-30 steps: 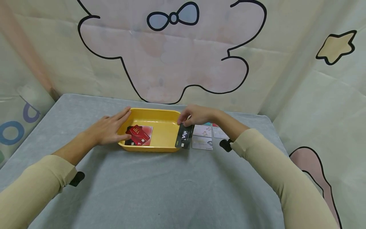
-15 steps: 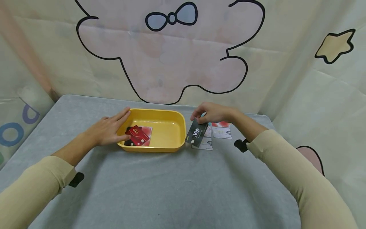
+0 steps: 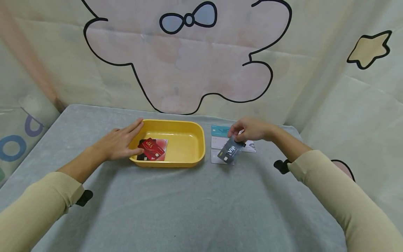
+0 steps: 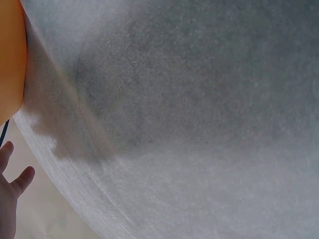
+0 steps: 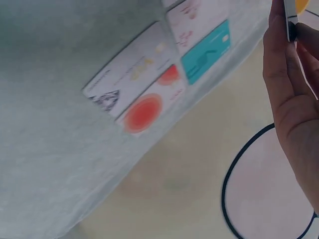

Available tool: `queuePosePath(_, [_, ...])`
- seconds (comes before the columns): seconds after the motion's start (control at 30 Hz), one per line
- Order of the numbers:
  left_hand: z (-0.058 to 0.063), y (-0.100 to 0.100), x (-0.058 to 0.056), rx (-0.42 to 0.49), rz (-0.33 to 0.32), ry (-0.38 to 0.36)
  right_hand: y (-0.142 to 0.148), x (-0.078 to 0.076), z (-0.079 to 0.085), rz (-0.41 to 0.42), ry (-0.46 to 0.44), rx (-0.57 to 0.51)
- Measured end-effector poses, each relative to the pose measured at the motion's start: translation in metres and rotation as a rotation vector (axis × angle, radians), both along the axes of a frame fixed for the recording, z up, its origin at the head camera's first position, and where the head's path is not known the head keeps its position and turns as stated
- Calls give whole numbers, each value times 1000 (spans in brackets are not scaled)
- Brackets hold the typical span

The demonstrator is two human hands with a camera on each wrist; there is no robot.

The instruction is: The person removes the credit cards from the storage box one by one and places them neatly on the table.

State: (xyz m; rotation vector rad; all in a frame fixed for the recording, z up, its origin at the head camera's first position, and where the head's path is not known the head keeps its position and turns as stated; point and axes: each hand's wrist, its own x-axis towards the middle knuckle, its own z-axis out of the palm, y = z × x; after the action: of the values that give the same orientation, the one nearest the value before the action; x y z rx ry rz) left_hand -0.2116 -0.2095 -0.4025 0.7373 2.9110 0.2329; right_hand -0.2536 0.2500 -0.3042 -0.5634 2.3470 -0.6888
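My right hand point(image 3: 253, 129) pinches a dark "Vip" card point(image 3: 231, 151) by its upper end. It hangs tilted over the cards laid out right of the yellow tray point(image 3: 185, 163). In the right wrist view the right hand point(image 5: 296, 107) shows at the right edge, with the held card point(image 5: 289, 19) seen edge-on. My left hand point(image 3: 121, 142) rests with extended fingers on the tray's left side. Inside the tray, a red VIP card point(image 3: 153, 148) overlaps a pinkish card point(image 3: 164, 142) and a black one point(image 3: 142, 156).
On the grey-blue cloth lie a teal card point(image 3: 219, 131), a white card point(image 3: 218, 142) below it, another pale card point(image 3: 215, 157) nearer me, a white card with gold print point(image 5: 132, 67) and one with red circles point(image 5: 144, 112). A printed curtain point(image 3: 189, 70) hangs behind the table.
My right hand has carried the dark card rightward from the tray's right end to above the laid-out cards, uncovering the teal one. The left hand and tray have stayed put.
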Motion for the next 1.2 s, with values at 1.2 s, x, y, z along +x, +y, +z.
queuePosePath(1.2, [-2,1,0,0,6,12,100,23,-76,-318,-70,-75])
